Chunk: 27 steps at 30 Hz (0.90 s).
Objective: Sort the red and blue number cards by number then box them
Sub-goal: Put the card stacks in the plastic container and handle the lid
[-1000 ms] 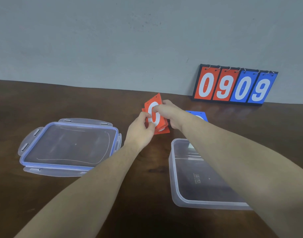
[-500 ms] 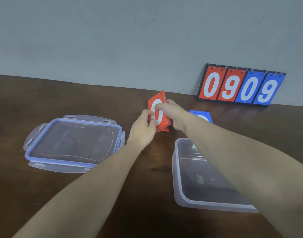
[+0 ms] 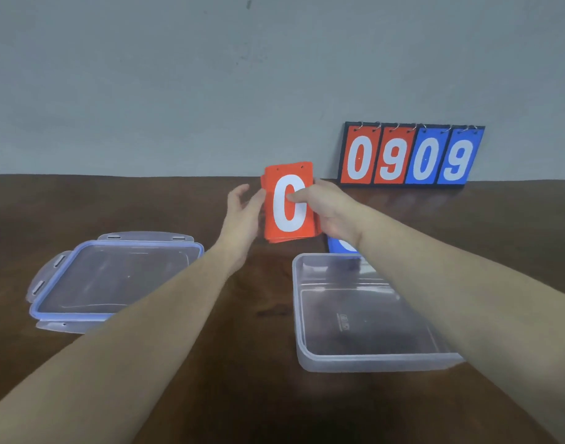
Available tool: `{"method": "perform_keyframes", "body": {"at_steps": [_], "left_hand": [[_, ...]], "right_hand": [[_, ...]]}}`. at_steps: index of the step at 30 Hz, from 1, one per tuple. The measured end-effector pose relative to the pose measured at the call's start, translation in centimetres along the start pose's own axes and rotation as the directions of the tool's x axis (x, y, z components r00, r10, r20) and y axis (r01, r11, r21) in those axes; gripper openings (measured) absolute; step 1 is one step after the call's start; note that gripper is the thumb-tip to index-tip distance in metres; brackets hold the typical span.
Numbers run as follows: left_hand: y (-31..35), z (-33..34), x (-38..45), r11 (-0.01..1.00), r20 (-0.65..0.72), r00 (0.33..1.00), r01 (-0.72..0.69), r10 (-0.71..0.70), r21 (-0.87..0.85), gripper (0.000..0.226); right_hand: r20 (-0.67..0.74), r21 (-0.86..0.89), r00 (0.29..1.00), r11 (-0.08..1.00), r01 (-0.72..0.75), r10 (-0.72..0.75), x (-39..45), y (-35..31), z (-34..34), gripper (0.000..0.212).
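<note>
My right hand [image 3: 329,208] grips the stack of red number cards [image 3: 289,203], thumb across the face and fingers curled behind the right edge. The stack stands upright, lifted off the bench [image 3: 210,395], with a white 0 facing me and two punched holes near its top edge. More red cards peek out behind it along the left side and the bottom.

My left hand [image 3: 242,209] is at the stack's left edge, fingers relaxed and spread, fingertips just touching or nearly touching the cards; it is not gripping anything.

Below my right wrist, a blue number card [image 3: 335,246] lies flat on the bench, mostly hidden by my arm, just beyond the far rim of the clear box [image 3: 364,360]. That box sits on the right half of the bench, open, nothing in it that I can make out; my right forearm crosses above it.

Its lid [image 3: 114,280], clear with a blue seal and four clip flaps, lies flat towards the left edge of the bench, well apart from the box.

At the back edge, leaning against the grey wall [image 3: 178,91], the flip scoreboard [image 3: 410,155] reads 0 9 in red and 0 9 in blue, hung on small rings.
</note>
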<state>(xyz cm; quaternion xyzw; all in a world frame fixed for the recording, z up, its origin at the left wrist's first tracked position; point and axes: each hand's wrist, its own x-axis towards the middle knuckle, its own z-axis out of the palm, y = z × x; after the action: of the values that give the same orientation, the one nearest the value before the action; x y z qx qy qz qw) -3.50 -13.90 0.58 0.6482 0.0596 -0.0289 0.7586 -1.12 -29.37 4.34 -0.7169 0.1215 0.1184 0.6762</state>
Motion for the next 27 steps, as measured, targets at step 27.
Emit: {"method": "perform_keyframes", "body": {"at_steps": [27], "left_hand": [[-1.6, 5.8, -10.2, 0.762, 0.189, 0.931, -0.363, 0.311, 0.536, 0.022]], "right_hand": [[0.191, 0.002, 0.971, 0.989, -0.148, 0.145, -13.8, 6.8, -7.8, 0.053]]}}
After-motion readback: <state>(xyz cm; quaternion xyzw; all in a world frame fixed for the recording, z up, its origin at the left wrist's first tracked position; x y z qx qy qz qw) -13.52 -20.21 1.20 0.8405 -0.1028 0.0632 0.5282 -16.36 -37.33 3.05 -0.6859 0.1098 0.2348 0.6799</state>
